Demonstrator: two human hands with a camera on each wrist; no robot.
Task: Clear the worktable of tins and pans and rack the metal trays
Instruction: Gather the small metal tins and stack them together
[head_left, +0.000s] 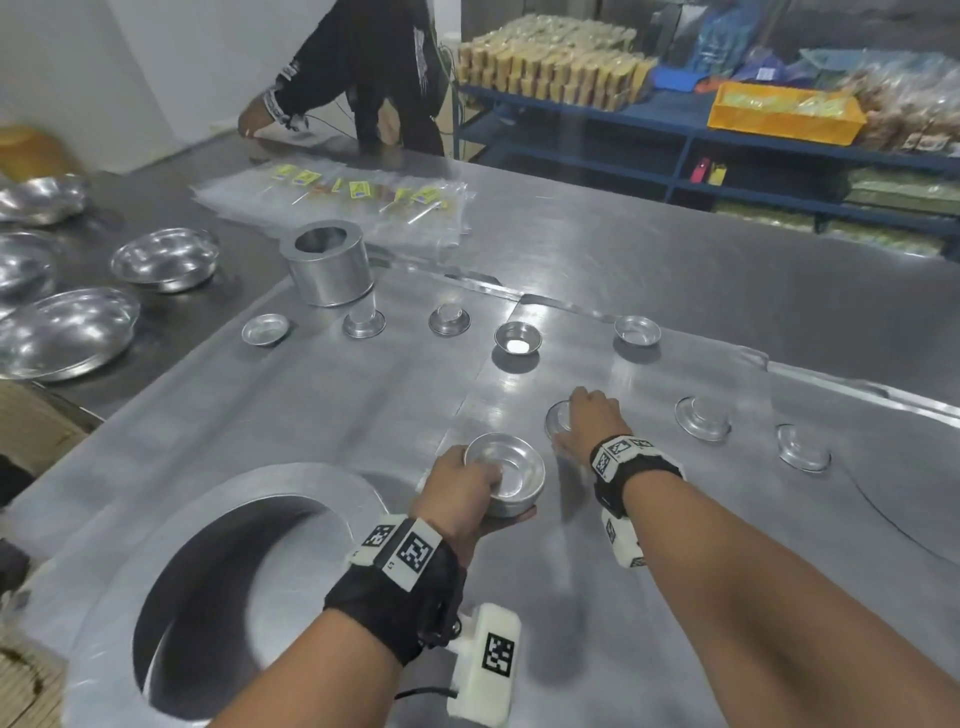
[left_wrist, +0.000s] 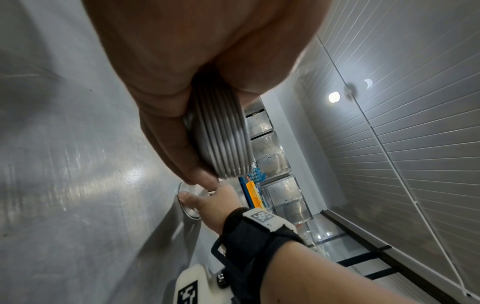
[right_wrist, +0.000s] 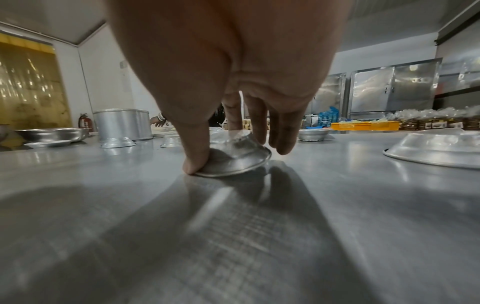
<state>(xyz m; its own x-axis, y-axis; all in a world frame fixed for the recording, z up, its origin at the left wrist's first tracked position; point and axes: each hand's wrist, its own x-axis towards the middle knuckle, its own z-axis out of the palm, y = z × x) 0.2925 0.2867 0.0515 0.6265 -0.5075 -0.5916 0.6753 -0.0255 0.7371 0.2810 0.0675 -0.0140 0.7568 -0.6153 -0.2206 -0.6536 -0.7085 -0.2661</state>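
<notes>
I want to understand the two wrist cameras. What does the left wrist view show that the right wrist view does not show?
Only the left wrist view shows the left hand holding a stack of nested tins edge-on. Only the right wrist view shows the tall round tin, the shallow bowls and the yellow crate. Both show the right hand lifting an upside-down small tin at one edge off the steel worktable.

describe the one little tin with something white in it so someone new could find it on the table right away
Start at the tall metal cylinder standing at the far left of the steel worktable. A row of small tins runs rightward from its base; take the fourth tin along. It sits mouth up and, unlike its neighbours, has a white patch in its bottom.
</notes>
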